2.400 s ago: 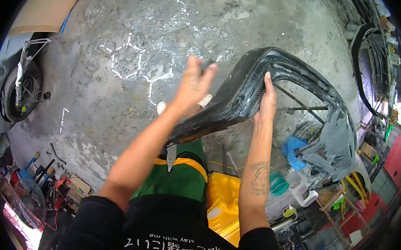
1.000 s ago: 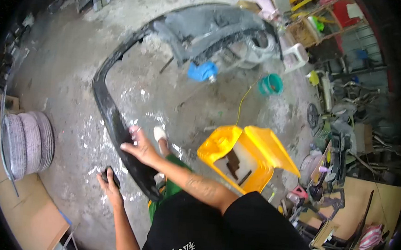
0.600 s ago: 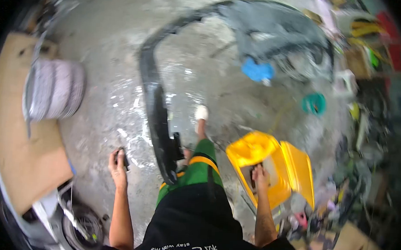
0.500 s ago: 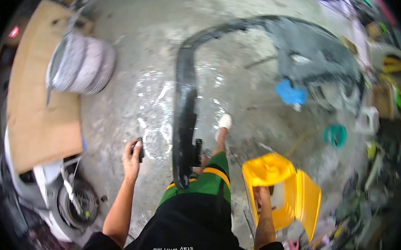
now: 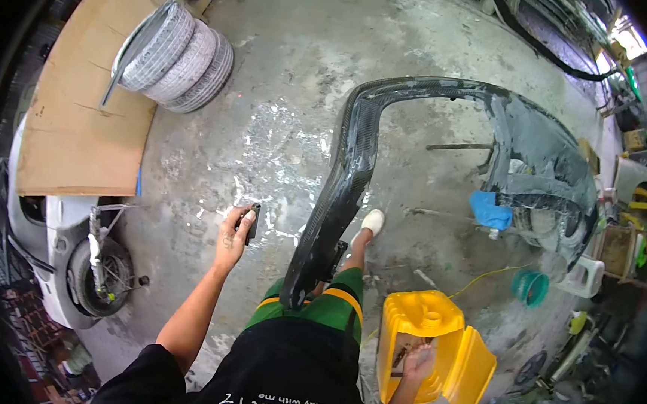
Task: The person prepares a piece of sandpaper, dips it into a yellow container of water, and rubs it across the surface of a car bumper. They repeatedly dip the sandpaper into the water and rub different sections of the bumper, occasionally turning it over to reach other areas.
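Out to the left of my body, my left hand (image 5: 234,238) grips a small dark block (image 5: 254,224) above the wet concrete floor. My right hand (image 5: 419,361) is at the cut-open side of a yellow plastic container (image 5: 434,318), whose yellow flap (image 5: 472,370) hangs out to the right. Small brownish and dark items lie inside it near my fingers; whether I hold one of them is unclear. Between my hands stands a large black and grey car body part (image 5: 353,155), its near end close to my waist. A blue cloth or bag (image 5: 490,210) sits on its right side.
Whitened tires (image 5: 187,61) are stacked at upper left beside a big cardboard sheet (image 5: 85,121). Below is a white vehicle part (image 5: 61,259) with a wheel (image 5: 101,276). A green basket (image 5: 530,288) and a white stool (image 5: 582,276) stand right, near piled parts.
The view has shifted, and the car part, tires and container appear in different places. My right hand shows more openly at the container's opening. My left hand still grips the dark block.
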Demonstrator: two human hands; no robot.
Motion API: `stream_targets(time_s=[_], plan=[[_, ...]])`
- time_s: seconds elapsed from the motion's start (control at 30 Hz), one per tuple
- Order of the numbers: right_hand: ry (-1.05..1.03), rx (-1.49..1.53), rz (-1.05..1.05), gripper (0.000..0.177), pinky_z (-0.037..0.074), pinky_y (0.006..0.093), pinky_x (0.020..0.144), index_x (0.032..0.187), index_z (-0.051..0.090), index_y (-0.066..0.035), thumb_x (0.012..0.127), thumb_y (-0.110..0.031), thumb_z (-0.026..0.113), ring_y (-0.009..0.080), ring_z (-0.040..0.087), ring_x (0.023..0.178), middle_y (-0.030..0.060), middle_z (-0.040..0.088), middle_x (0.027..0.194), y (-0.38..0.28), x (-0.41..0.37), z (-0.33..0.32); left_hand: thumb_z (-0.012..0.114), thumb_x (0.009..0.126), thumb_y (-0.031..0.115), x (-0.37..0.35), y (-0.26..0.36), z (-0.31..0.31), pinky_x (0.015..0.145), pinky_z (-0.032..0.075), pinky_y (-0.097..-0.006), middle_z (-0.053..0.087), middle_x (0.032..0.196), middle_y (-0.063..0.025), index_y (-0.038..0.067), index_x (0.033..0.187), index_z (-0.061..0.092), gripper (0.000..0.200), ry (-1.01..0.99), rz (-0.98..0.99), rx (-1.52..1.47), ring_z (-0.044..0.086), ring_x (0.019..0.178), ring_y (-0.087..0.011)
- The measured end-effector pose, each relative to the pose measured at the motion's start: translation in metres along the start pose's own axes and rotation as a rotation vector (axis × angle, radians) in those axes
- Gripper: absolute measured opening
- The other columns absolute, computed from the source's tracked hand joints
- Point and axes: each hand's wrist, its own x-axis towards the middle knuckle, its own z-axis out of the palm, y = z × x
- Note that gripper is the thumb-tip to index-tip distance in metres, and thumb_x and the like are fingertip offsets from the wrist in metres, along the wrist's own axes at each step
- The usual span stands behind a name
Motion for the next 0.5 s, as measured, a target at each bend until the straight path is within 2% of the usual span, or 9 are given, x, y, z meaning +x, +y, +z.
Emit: stream_targets(time_s=[0.07, 0.1, 0.17, 0.2, 0.23, 0.27, 0.33, 0.47, 0.5], plan=[[-0.336, -0.024, -0.137, 0.019, 0.053, 0.0323, 0.071, 0.093, 0.064, -0.008, 0.096, -0.027, 0.060, 0.0185, 0.061, 0.067, 0.0016, 0.062, 0.076, -0.011, -0.007, 0.047, 0.059, 0.100, 0.025, 0.000, -0.009, 0.006, 0.083, 0.048, -0.0308, 0.067, 0.099, -0.0089, 0.000, 0.118, 0.066, 0.031, 0.036, 0.020, -0.055, 0.060, 0.091, -0.0166], [-0.675, -0.012, 0.002, 0.028, 0.055, 0.0366, 0.080, 0.098, 0.068, -0.005, 0.098, -0.031, 0.057, 0.0243, 0.069, 0.080, 0.0091, 0.071, 0.086, -0.008, -0.020, 0.102, 0.060, 0.100, 0.026, -0.002, -0.003, 0.007, 0.083, 0.047, -0.0315, 0.067, 0.099, -0.0091, 0.000, 0.118, 0.066, 0.033, 0.029, 0.002, -0.053, 0.060, 0.091, -0.0178], [-0.525, -0.410, -0.204, 0.034, 0.055, 0.0390, 0.082, 0.088, 0.069, -0.005, 0.099, -0.032, 0.054, 0.0270, 0.070, 0.084, 0.0139, 0.073, 0.088, 0.026, -0.063, 0.230, 0.060, 0.100, 0.026, -0.001, -0.011, 0.009, 0.082, 0.047, -0.0315, 0.066, 0.098, -0.0089, -0.001, 0.118, 0.065, 0.033, 0.052, 0.018, -0.064, 0.060, 0.091, -0.0182], [-0.672, -0.583, -0.260, 0.036, 0.055, 0.0417, 0.088, 0.085, 0.070, -0.001, 0.101, -0.029, 0.053, 0.0272, 0.071, 0.090, 0.0154, 0.074, 0.090, 0.049, -0.080, 0.285, 0.060, 0.099, 0.026, -0.003, -0.015, 0.008, 0.082, 0.047, -0.0315, 0.066, 0.098, -0.0087, -0.001, 0.118, 0.065, 0.033, 0.079, 0.029, -0.054, 0.059, 0.090, -0.0185], [-0.841, -0.989, -0.530, 0.029, 0.054, 0.0436, 0.094, 0.098, 0.072, 0.002, 0.101, -0.020, 0.054, 0.0270, 0.071, 0.097, 0.0174, 0.074, 0.097, 0.074, -0.073, 0.316, 0.060, 0.099, 0.026, -0.007, -0.011, 0.006, 0.082, 0.047, -0.0315, 0.066, 0.098, -0.0087, -0.001, 0.118, 0.065, 0.033, 0.095, 0.020, -0.069, 0.059, 0.090, -0.0185], [-0.933, -1.138, -0.549, 0.025, 0.049, 0.0443, 0.101, 0.112, 0.070, 0.003, 0.098, -0.011, 0.055, 0.0250, 0.066, 0.111, 0.0178, 0.073, 0.110, 0.100, -0.070, 0.348, 0.060, 0.099, 0.026, -0.012, -0.007, 0.002, 0.082, 0.047, -0.0312, 0.065, 0.097, -0.0085, -0.001, 0.119, 0.065, 0.033, 0.131, 0.032, -0.054, 0.059, 0.090, -0.0187], [-1.513, -1.493, -1.276, 0.038, 0.031, 0.0507, 0.117, 0.129, 0.062, -0.001, 0.095, -0.017, 0.062, 0.0296, 0.049, 0.136, 0.0117, 0.060, 0.138, 0.140, -0.085, 0.418, 0.059, 0.100, 0.024, -0.018, -0.008, -0.006, 0.083, 0.046, -0.0298, 0.063, 0.096, -0.0075, -0.001, 0.118, 0.064, 0.031, 0.175, 0.044, -0.095, 0.057, 0.089, -0.0171], [-1.683, -1.838, -1.870, 0.056, 0.025, 0.0544, 0.118, 0.134, 0.056, -0.001, 0.094, -0.041, 0.063, 0.0329, 0.039, 0.142, 0.0145, 0.050, 0.147, 0.160, -0.038, 0.482, 0.057, 0.100, 0.020, -0.046, -0.026, -0.035, 0.078, 0.044, -0.0258, 0.060, 0.098, -0.0032, 0.002, 0.119, 0.065, 0.027, 0.265, 0.009, -0.166, 0.053, 0.087, -0.0119], [-1.594, -1.892, -1.819, 0.058, 0.025, 0.0544, 0.118, 0.132, 0.056, 0.000, 0.094, -0.044, 0.061, 0.0339, 0.039, 0.142, 0.0166, 0.051, 0.146, 0.154, -0.037, 0.503, 0.057, 0.100, 0.020, -0.054, -0.027, -0.041, 0.079, 0.044, -0.0260, 0.061, 0.098, -0.0036, 0.002, 0.120, 0.065, 0.028, 0.289, -0.012, -0.171, 0.054, 0.087, -0.0122]])
